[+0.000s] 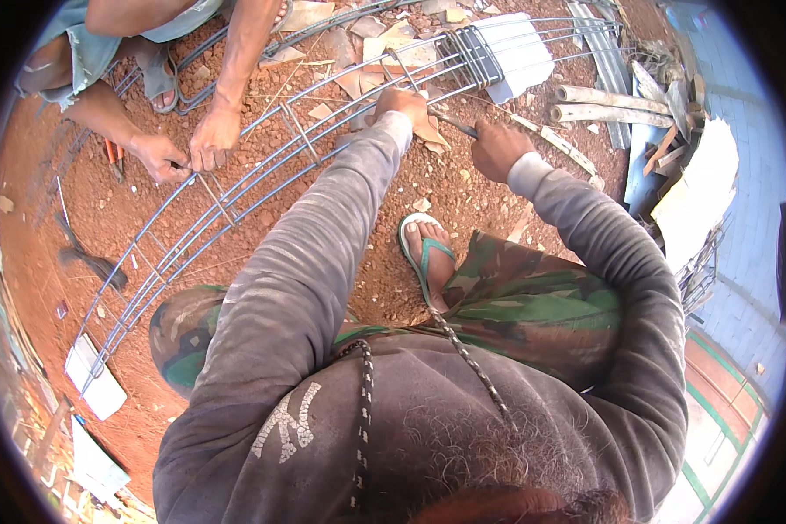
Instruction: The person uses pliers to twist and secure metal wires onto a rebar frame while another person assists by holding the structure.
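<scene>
A long cage of thin steel bars with cross ties lies over the reddish ground, bent into a curve by the lens. My left hand is closed at the cage's near bar, beside a cross tie; its fingertips are partly hidden. In my right hand is a slim hand tool with a dark handle, its thin metal end reaching toward my left hand. Across the cage, a co-worker's two hands meet at another cross tie, pinching something too small to make out.
A black block-like object and a white sheet sit at the cage's far end. Pale poles and scrap lie to the right. Orange-handled pliers rest near the co-worker. Another white piece is under the cage's near-left end.
</scene>
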`<control>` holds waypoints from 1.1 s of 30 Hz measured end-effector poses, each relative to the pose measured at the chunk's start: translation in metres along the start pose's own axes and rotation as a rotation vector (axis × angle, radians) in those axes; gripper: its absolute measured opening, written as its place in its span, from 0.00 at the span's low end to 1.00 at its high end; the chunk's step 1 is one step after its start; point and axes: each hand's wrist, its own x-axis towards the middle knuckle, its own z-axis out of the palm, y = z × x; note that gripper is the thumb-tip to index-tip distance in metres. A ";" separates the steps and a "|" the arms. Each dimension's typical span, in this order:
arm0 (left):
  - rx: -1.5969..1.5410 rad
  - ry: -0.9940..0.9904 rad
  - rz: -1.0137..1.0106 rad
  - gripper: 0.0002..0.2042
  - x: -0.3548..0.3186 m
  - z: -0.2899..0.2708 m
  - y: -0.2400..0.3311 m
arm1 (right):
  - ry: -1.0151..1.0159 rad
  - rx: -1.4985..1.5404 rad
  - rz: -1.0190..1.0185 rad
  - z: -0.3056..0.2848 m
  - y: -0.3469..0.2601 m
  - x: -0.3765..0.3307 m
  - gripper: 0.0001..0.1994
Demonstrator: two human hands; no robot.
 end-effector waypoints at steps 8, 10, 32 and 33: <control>-0.151 -0.115 -0.230 0.20 -0.001 0.003 0.017 | -0.840 1.701 0.249 0.032 0.022 -0.004 0.15; -0.215 -0.096 -0.177 0.19 0.004 0.006 0.005 | -0.815 1.554 0.145 0.036 0.028 -0.001 0.18; -0.050 0.003 -0.092 0.19 0.005 0.012 -0.002 | -0.743 1.259 0.161 0.037 0.033 -0.017 0.26; -0.051 0.001 -0.093 0.19 0.005 0.012 0.000 | -0.352 1.035 0.116 0.042 0.033 -0.021 0.27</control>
